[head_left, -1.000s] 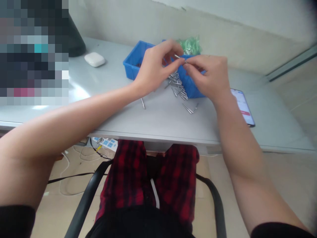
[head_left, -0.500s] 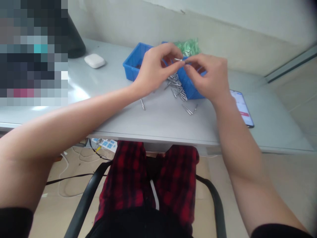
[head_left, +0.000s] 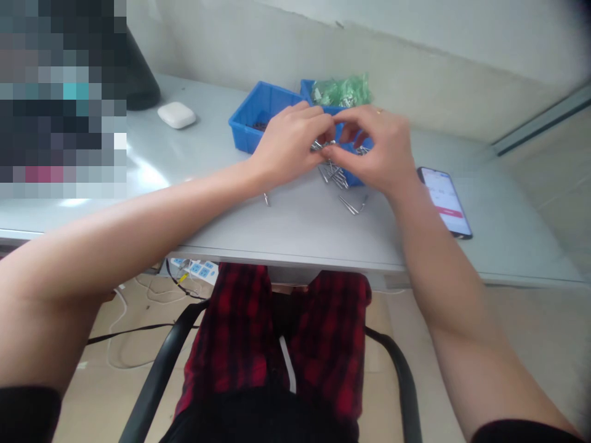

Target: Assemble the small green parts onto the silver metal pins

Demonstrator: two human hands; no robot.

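My left hand (head_left: 295, 138) is closed above a pile of thin silver metal pins (head_left: 338, 175), its fingertips meeting those of my right hand. What it grips is hidden. My right hand (head_left: 376, 144) curves in from the right, thumb and forefinger closed at the same spot; anything between them is too small to name. Behind my left hand is a blue bin (head_left: 244, 130) with small dark pieces in it. Another blue bin (head_left: 354, 176), partly covered by my right hand, has silver pins showing inside. Several pins (head_left: 348, 204) lie loose nearer the table edge.
A green plastic bag (head_left: 346, 92) rests in a blue bin at the back by the wall. A phone (head_left: 447, 203) with its screen lit lies right of my right forearm. A white case (head_left: 176, 115) and a dark object (head_left: 138, 77) are at the left.
Both hands have moved slightly down, closer to the pin pile, and my right hand also leftward. The small silver pin seen between the fingertips earlier can no longer be made out.
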